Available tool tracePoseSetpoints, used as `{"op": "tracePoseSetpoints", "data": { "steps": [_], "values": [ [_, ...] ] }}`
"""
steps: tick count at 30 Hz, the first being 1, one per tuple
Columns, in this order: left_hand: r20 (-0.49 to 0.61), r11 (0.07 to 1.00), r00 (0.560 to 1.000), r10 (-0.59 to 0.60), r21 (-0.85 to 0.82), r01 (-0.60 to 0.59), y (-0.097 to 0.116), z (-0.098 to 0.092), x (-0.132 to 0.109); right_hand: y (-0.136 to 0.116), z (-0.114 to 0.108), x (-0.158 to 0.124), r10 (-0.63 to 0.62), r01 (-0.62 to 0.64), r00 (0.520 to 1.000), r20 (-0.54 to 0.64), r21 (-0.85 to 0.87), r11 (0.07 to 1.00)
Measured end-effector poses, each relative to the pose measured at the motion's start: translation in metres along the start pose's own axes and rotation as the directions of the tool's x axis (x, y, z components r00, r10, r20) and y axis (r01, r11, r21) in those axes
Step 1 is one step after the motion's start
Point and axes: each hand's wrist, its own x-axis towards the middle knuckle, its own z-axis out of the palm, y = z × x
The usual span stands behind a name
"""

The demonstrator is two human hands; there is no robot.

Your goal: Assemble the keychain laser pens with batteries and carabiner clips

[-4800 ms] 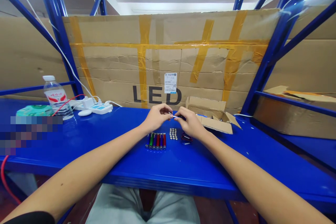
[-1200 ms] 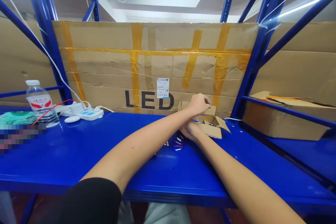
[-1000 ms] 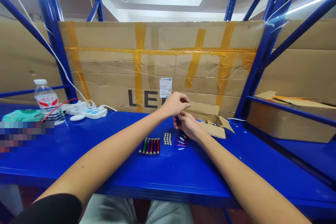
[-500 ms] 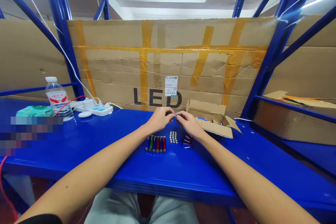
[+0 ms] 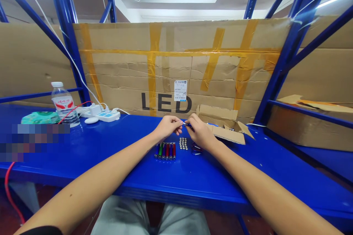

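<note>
Above the middle of the table, my right hand is closed around a slim blue metal tube that looks like a mini flashlight. The fingertips of my left hand are pinched at the tube's silvery end, and any small part between them is too small to make out. Below my left hand lies a row of mini flashlights in blue, green, purple and red. Small silver button cells sit in neat rows beside them. Red and blue carabiner clips lie under my right hand, partly covered by it.
An opened cardboard box with small parts stands behind my right hand. At the left are a water bottle, a green packet and a white power strip with cables. A large cardboard panel closes off the back.
My right hand has turned, its fingers curling further around the tube, and more of the blue tube shows. The left hand keeps its pinch nearly in place. The view has shifted slightly.
</note>
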Motion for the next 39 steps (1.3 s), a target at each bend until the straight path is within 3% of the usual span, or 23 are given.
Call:
{"op": "tracePoseSetpoints", "data": {
  "steps": [4,9,14,20,26,34,39],
  "values": [
    [0.042,0.988,0.992,0.120,0.094,-0.124,0.000,-0.003,-0.001,-0.003,-0.003,0.000,0.001,-0.003,0.999,0.046,0.044,0.999],
    [0.085,0.920,0.954,0.288,0.253,-0.301,0.004,-0.003,-0.009,-0.011,-0.010,0.004,0.092,-0.100,0.994,0.055,0.166,0.981],
    [0.089,0.902,0.944,0.317,0.281,-0.329,0.011,0.000,-0.013,-0.012,-0.017,0.008,0.162,-0.155,0.987,-0.012,0.231,0.961],
    [0.081,0.886,0.942,0.325,0.323,-0.334,0.011,0.000,-0.014,-0.006,-0.017,0.007,0.187,-0.177,0.982,-0.004,0.299,0.938],
    [0.126,0.779,0.907,0.402,0.473,-0.411,0.010,-0.003,-0.014,-0.006,-0.019,0.008,0.291,-0.323,0.946,0.141,0.433,0.841],
    [0.234,0.623,0.845,0.480,0.587,-0.517,0.013,-0.001,-0.016,-0.008,-0.022,0.009,0.324,-0.455,0.886,0.331,0.493,0.741],
    [0.242,0.566,0.829,0.504,0.633,-0.528,0.011,-0.003,-0.016,-0.003,-0.019,0.010,0.351,-0.540,0.841,0.411,0.609,0.581]
  ]
}}
